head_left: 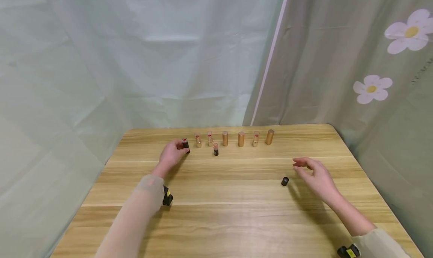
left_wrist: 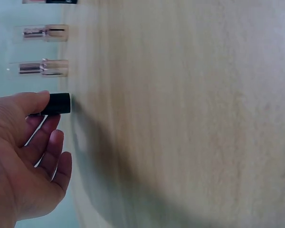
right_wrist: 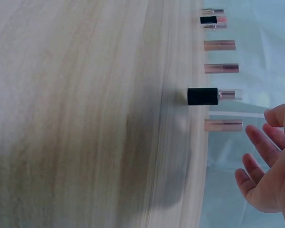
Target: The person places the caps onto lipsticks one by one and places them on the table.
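My left hand (head_left: 171,152) pinches a black lipstick tube (head_left: 185,146) between thumb and fingers at the left end of the row. A dark red top shows on the tube in the head view; in the left wrist view its black end (left_wrist: 58,104) sticks out past the thumb. Over the right side of the table, my right hand (head_left: 316,177) hovers with fingers loosely bent and nothing in them. A small black cap (head_left: 285,181) stands on the table below and left of it, apart from the fingers. The right wrist view also shows this cap (right_wrist: 203,96).
Along the back of the wooden table (head_left: 230,220) stand clear-capped lipsticks (head_left: 198,140) and copper-coloured tubes (head_left: 241,138). A small pink-and-black lipstick (head_left: 215,149) stands slightly in front of them. A pale curtain (head_left: 189,62) hangs behind the table.
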Demonstrator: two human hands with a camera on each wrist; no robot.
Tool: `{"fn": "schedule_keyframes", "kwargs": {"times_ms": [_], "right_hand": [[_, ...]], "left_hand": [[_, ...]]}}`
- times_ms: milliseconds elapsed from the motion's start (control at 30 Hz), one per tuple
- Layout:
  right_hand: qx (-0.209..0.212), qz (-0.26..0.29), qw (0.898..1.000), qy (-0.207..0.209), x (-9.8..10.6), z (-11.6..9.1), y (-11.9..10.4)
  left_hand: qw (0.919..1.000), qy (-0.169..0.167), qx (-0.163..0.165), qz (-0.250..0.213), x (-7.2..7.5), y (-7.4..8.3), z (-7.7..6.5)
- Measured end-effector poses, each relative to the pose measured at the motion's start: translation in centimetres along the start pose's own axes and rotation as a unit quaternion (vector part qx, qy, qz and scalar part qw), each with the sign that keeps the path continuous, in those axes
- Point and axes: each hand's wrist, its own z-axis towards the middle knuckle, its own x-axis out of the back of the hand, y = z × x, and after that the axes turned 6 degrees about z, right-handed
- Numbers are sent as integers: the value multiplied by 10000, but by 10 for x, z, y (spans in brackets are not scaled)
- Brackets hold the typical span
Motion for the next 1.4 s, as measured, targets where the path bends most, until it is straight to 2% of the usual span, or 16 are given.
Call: {"fn": "schedule_keyframes", "kwargs": {"times_ms": [233,367,667,800,867,967,1033,1200,1400], "right_hand": [[-28,77,10000,-26,-4,-1,0],[-12,167,9998,-61,-7,-2,-1],[-73,6,9999,-101,-7,-3,-1],[-20,-174,9997,-161,-6,-3,-1],[14,-255,9995,-209,-6,-3,0],[77,-377,9988,-315,-6,-3,2],[117,-448,9982,-368,-6,-3,3],[98,-510,9976,-463,-7,-5,5],[61,-513,9974,-500,-6,-5,4]], "left_hand": [[9995,60,143,268,-3,-7,11],[9994,101,251,235,-1,-8,14],[9994,65,271,-179,0,-18,9],[9971,283,440,-545,6,-22,4],[9961,455,424,-627,10,-23,2],[9951,698,298,-632,16,-22,-3],[9961,751,102,-460,18,-21,-6],[9960,646,-496,378,22,-16,-19],[9856,462,-1132,1172,25,-3,-34]]}}
